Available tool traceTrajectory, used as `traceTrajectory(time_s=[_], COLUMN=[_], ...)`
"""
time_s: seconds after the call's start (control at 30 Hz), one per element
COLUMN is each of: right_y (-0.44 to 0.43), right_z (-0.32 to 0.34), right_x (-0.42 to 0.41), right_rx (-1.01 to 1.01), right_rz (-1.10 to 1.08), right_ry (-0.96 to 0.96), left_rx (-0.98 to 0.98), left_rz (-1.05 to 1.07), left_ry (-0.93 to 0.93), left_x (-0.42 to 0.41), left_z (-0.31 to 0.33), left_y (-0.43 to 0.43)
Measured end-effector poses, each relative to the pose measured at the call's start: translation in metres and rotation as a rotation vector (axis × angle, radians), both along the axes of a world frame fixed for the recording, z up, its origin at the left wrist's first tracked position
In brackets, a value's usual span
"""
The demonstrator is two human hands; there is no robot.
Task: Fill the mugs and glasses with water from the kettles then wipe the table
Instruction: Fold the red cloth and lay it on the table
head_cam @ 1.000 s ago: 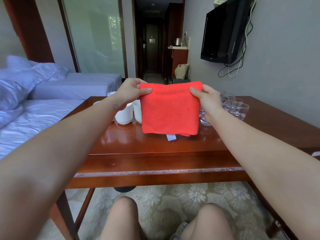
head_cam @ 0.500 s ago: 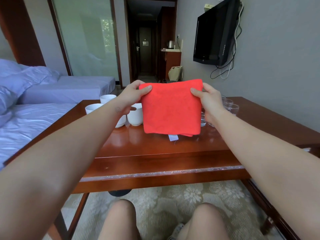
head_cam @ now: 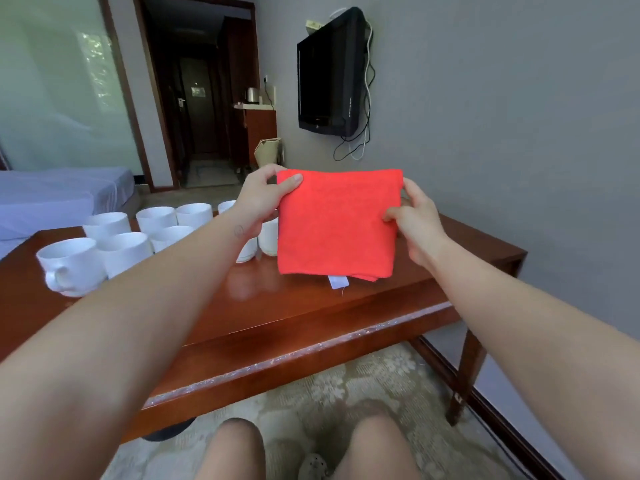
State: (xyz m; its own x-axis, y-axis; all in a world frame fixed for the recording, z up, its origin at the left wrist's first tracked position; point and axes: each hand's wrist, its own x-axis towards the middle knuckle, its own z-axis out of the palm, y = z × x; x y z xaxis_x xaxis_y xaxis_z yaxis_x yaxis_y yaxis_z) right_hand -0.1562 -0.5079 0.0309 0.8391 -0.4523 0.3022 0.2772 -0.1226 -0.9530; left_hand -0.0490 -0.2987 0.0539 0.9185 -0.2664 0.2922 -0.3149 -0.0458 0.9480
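A folded red cloth (head_cam: 336,223) hangs upright above the wooden table (head_cam: 277,306), a small white tag at its lower edge. My left hand (head_cam: 258,199) pinches its top left corner. My right hand (head_cam: 415,216) pinches its right edge, a little below the top corner. Several white mugs (head_cam: 114,244) stand grouped on the table's left part, partly behind my left forearm. The cloth and my right hand hide the glasses. A metal kettle (head_cam: 251,95) stands on a far counter by the hallway.
A wall-mounted TV (head_cam: 329,74) with dangling cables hangs on the grey wall to the right. A bed (head_cam: 59,192) lies at the left behind the table. My knees and patterned carpet (head_cam: 363,386) show below the table's front edge.
The view has swung right and tilted, so the mugs now show at the left and the glasses are hidden. My right hand slid down the cloth's right edge.
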Motion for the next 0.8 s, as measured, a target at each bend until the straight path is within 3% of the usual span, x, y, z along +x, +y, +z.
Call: traceTrajectory(time_s=[0.43,0.8], right_y=[-0.119,-0.195], right_z=[-0.011,-0.055], right_x=[-0.063,-0.04], right_rx=[0.021,0.052], right_rz=[-0.309,-0.402], right_ry=[0.048,0.145], left_rx=[0.008,0.062], left_rz=[-0.284,-0.295], left_ry=[0.038,0.041], left_x=[-0.002,0.044], left_z=[-0.019,-0.072], left_y=[-0.164,-0.269])
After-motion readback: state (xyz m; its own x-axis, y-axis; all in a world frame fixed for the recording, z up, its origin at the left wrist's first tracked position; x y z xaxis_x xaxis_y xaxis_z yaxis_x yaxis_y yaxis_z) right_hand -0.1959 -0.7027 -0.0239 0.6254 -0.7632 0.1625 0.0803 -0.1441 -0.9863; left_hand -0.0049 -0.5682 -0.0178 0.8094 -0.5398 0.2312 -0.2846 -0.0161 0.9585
